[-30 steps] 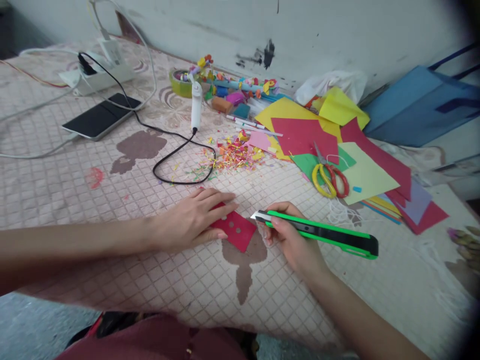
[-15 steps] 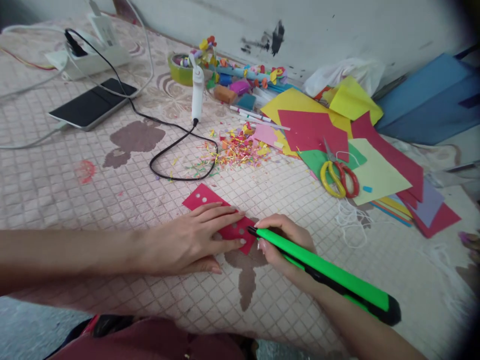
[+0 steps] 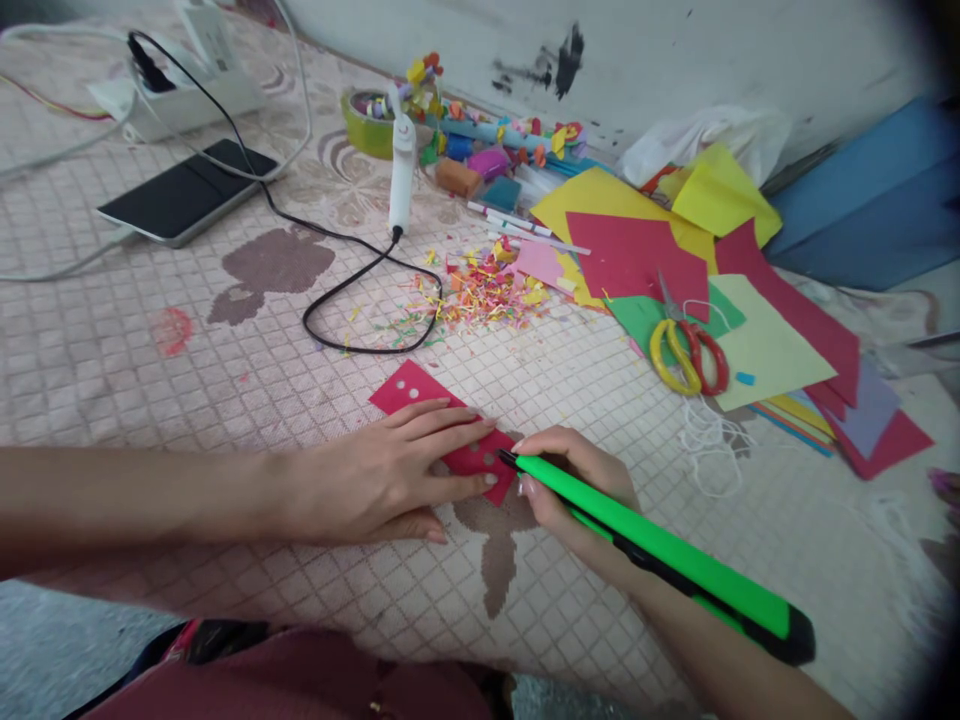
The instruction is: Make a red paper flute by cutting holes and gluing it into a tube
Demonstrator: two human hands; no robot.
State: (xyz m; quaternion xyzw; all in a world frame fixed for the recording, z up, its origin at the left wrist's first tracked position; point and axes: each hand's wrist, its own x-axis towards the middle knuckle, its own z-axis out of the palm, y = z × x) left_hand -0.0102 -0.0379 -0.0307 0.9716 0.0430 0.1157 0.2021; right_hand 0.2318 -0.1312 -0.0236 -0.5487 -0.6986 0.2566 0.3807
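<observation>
A red paper strip with several round holes lies slantwise on the quilted tablecloth. My left hand rests flat across it, fingers stretched out and slightly spread, hiding its middle part. My right hand grips a long green-and-black hand tool close to its front end. The tool's narrow black tip meets the strip's right end, beside a hole. Its thick rear end reaches back over my right forearm. Whether the tip grips the paper's edge or only touches it, I cannot tell.
Paper clippings lie beyond the strip, near a white corded device. Scissors and white string lie to the right beside coloured paper sheets. A black-screened device and power strip stand at far left.
The view has shifted slightly, so everything sits a little differently in the picture. Both hands, the strip and the green tool keep nearly the same places relative to one another.
</observation>
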